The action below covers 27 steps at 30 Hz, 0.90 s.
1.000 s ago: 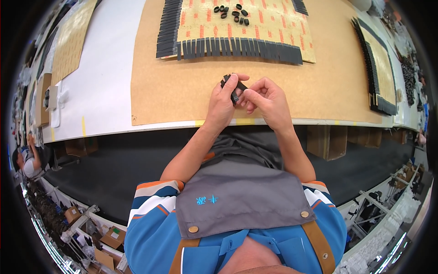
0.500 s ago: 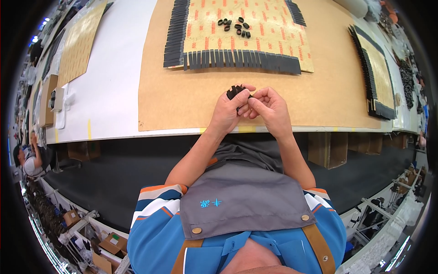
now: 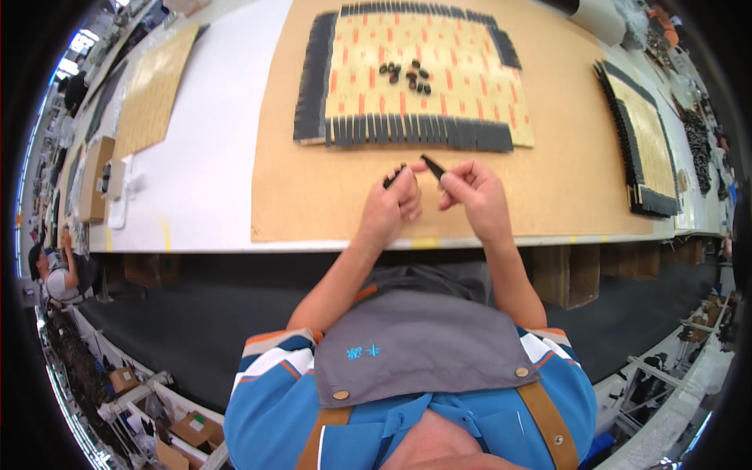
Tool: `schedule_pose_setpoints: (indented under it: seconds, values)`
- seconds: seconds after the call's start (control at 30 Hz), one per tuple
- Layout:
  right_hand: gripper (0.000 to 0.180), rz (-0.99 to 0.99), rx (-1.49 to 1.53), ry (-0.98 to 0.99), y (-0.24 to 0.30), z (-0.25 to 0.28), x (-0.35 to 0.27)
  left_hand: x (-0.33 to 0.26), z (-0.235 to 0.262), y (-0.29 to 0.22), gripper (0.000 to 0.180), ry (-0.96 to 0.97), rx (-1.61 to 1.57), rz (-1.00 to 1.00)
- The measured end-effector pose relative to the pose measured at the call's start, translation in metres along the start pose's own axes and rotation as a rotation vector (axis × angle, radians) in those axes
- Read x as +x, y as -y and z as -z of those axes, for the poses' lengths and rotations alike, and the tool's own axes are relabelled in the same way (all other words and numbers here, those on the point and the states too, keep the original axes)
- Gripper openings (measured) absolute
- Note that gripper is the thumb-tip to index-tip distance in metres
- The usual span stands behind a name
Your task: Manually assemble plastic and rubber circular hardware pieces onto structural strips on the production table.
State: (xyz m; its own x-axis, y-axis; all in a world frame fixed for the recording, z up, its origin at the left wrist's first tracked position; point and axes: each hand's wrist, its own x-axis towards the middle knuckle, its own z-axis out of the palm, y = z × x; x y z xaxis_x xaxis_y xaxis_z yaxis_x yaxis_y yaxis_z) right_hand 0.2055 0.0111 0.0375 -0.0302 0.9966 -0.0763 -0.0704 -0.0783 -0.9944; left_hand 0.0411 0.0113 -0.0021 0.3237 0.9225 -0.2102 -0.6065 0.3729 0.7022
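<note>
My left hand (image 3: pixel 384 210) is closed around a bunch of short black strips (image 3: pixel 392 178), most of it hidden by the fingers. Between thumb and fingers, my right hand (image 3: pixel 479 200) pinches a single black strip (image 3: pixel 432 167), which points up and left toward the left fingertips. Both hands are above brown paper, just short of a yellowish board (image 3: pixel 454 102) with red marks. Dark strips (image 3: pixel 423 131) lie side by side along the board's near edge, with more on its left, far and upper right edges. Several small black loops (image 3: pixel 412 76) rest on its middle.
Brown paper (image 3: pixel 572 188) covers the white table's middle. At the right lies a second strip-edged board (image 3: pixel 650 133); at the left, a plain yellowish board (image 3: pixel 153 98) and a cardboard box (image 3: pixel 97 180). Another person (image 3: pixel 59 270) is at far left.
My hands have come apart, and one black strip now shows in my right fingers. The bunch in my left hand is more covered. The view has shifted, bringing the board's far edge into sight.
</note>
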Motion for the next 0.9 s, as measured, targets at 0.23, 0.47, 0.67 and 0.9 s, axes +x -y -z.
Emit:
schedule_pose_setpoints:
  seconds: [0.23,0.47,0.67,0.9]
  values:
    - [0.009,-0.101,0.324,0.059,-0.019,-0.023,-0.013,-0.009,-0.02,0.004,0.031,-0.046,0.137,0.036]
    - [0.012,-0.08,0.265,0.003,-0.029,-0.01,-0.016,-0.008,0.003,0.001,0.027,-0.236,0.106,-0.086]
    - [0.013,-0.064,0.217,0.05,-0.014,0.018,-0.004,-0.015,0.025,-0.03,0.024,-0.162,0.115,0.011]
    - [0.012,0.034,0.21,-0.368,-0.023,0.141,0.009,-0.034,0.062,-0.085,0.024,-0.369,0.428,-0.048]
